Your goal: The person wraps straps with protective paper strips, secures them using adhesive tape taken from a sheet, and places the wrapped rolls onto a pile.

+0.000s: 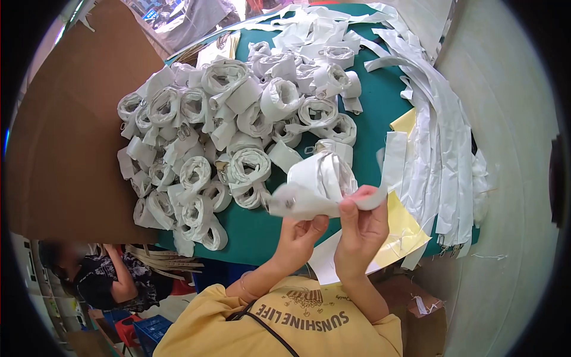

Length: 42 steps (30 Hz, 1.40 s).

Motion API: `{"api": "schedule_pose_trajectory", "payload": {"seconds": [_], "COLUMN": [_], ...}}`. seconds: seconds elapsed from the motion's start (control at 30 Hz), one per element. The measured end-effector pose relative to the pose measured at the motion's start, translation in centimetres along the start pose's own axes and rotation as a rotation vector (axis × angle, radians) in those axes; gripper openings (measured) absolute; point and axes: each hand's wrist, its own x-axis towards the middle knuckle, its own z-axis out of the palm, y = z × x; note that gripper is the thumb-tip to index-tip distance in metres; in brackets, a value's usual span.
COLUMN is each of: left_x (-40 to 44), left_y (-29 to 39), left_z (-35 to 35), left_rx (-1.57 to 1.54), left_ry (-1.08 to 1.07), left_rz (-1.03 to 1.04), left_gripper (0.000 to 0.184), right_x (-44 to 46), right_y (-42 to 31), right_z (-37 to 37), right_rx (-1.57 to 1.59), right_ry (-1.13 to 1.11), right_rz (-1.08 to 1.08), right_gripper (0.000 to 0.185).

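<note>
A white strip (312, 204) is stretched between my two hands, above the near side of the green table. My left hand (297, 241) pinches its left part from below; that end is smeared by motion and a small dark spot shows on it. My right hand (361, 232) grips the strip farther right, thumb up, with a short length curving away past the fingers. Right behind the strip stands a coiled white roll (324, 174); I cannot tell whether it is joined to the strip.
A big heap of coiled white rolls (196, 172), some with metal clasps, covers the table's (375, 89) left and middle. Long white strips (437, 149) hang along the right edge. Yellow paper (404, 229) lies under my right hand. A brown board (71, 131) stands left; another person (113, 276) sits below it.
</note>
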Motion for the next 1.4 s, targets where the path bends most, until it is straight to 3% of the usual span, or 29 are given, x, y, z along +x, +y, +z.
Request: {"api": "schedule_pose_trajectory", "payload": {"seconds": [0.03, 0.07, 0.1, 0.17, 0.2, 0.3, 0.43, 0.67, 0.77, 0.93, 1.07, 1.13, 1.17, 1.23, 1.33, 1.4], "left_x": [0.0, 0.1, 0.1, 0.2, -0.1, -0.4, -0.5, -0.4, -0.6, -0.3, -0.5, -0.6, -0.5, -0.1, -0.2, -0.2], "left_y": [0.3, 0.6, 0.9, 1.0, 0.8, 0.5, -0.3, 0.3, 0.2, 0.7, 0.6, 0.6, 0.8, 1.5, 1.6, 1.2], "left_z": [0.4, 0.5, 0.7, 1.0, 1.4, 1.2, 1.1, 0.2, 0.6, 0.7, 0.7, 0.6, 0.8, 1.4, 0.7, 0.7], "left_rx": [-0.142, -0.139, -0.124, -0.108, -0.073, 0.037, -0.001, -0.135, -0.021, -0.098, -0.181, -0.178, -0.179, -0.048, -0.013, 0.022], "left_ry": [-0.031, -0.035, 0.022, 0.079, 0.104, 0.106, 0.155, 0.067, 0.15, 0.238, 0.219, 0.204, 0.205, 0.295, 0.273, 0.291], "left_rz": [0.007, 0.005, -0.051, -0.102, -0.061, 0.051, 0.186, 0.108, 0.226, 0.151, 0.123, 0.174, 0.172, 0.269, 0.196, 0.214], "left_gripper": [0.028, 0.028, 0.028, 0.028, 0.029, 0.028, 0.029, 0.032, 0.033, 0.032, 0.031, 0.031, 0.031, 0.031, 0.03, 0.028], "right_x": [0.2, 1.1, 1.3, 1.9, 0.8, 0.4, 0.1, 0.0, 0.2, 0.2, -0.4, -0.7, -0.8, -0.9, -2.5, -1.9], "right_y": [0.4, -0.5, 0.1, 1.4, 0.3, -0.3, 0.1, -1.3, -1.4, -2.6, -2.6, -1.7, -1.4, -1.0, -2.1, -1.5], "right_z": [0.3, 1.3, 1.3, 1.2, 0.1, 0.4, 0.9, 0.8, 1.0, 1.1, 1.1, 1.3, 1.2, 0.7, -0.5, 0.6], "right_rx": [-0.081, -0.292, -0.292, -0.632, -0.91, -0.89, -0.589, -0.753, -0.712, -0.642, -0.593, -0.312, -0.314, -0.579, -0.889, -0.821], "right_ry": [0.051, 0.207, 0.21, 0.409, 0.12, 0.007, 0.086, -0.025, -0.053, -0.191, -0.197, -0.096, -0.096, 0.067, -0.223, -0.228], "right_rz": [-0.073, -0.325, -0.325, -0.887, -0.85, -0.757, -0.715, -0.65, -0.595, -0.281, -0.165, -0.223, -0.222, -0.711, -1.016, -0.866], "right_gripper": [0.035, 0.036, 0.036, 0.037, 0.036, 0.031, 0.018, 0.019, 0.02, 0.023, 0.032, 0.041, 0.041, 0.049, 0.033, 0.026]}}
